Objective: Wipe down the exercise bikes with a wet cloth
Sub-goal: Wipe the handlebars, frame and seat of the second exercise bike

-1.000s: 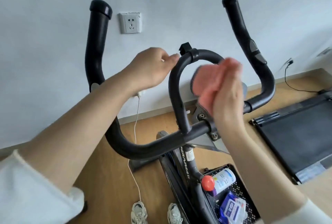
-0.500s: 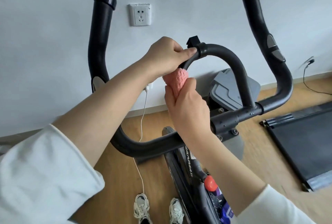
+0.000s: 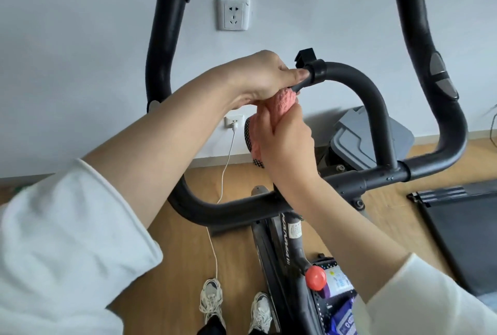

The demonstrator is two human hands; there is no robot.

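Centre frame, the left hand (image 3: 258, 76) curls round the bike's (image 3: 228, 211) loop bar (image 3: 371, 98). Just below, the right hand (image 3: 285, 141) clasps the cloth (image 3: 279, 102) around that bar. Wall (image 3: 80, 66) behind; treadmill (image 3: 462, 235) edge lower right.

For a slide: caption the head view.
Right hand wraps pink textured cloth round black looped handlebar; left hand grips it above.

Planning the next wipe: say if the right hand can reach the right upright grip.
Probably yes: the right hand, gripping the pink cloth, need only clear the loop bar to reach the right upright grip.
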